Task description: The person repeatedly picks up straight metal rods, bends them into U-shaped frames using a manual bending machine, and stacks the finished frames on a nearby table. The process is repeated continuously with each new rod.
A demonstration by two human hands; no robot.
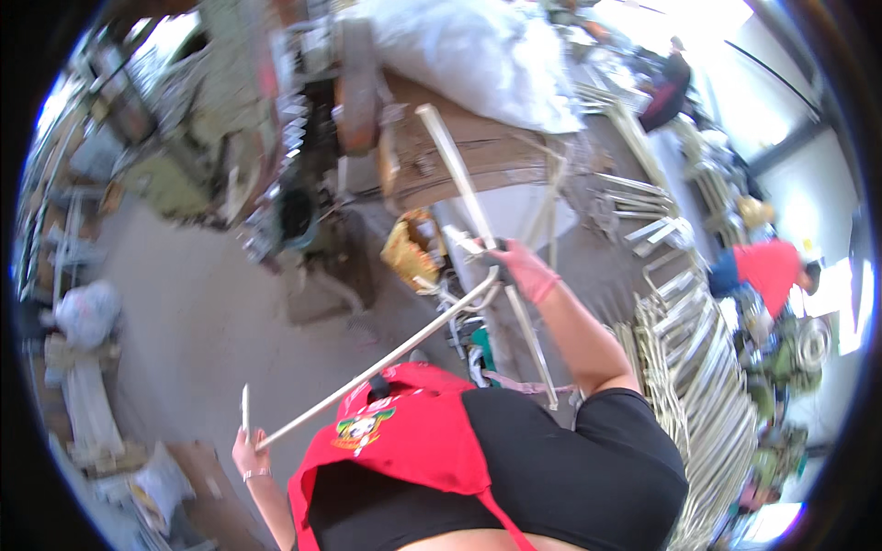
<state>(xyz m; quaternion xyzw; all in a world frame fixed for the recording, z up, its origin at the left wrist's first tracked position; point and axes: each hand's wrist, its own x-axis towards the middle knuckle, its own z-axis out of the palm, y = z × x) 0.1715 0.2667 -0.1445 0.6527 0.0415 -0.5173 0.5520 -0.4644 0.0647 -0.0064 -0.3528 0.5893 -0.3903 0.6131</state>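
Observation:
A long cream-coloured bent tube [377,365] slants across the front of my red apron [404,418]. Its low, upturned end is in my left hand [248,454], the fingers closed around it. At the other end my right hand [527,272], in what looks like a pink and dark glove, grips near the bend. A second cream tube [450,165] runs away from that hand, and another length [531,344] runs down below it. Whether these lengths are joined is hidden by the hand and blur.
Many similar cream tubes [703,413] are piled along the right. A green-grey machine [296,213] stands ahead, beside brown cardboard [450,147], a big white sack [478,60] and a yellow box [407,253]. A person in red [768,271] bends over at far right; another in dark clothes [667,92] is farther back.

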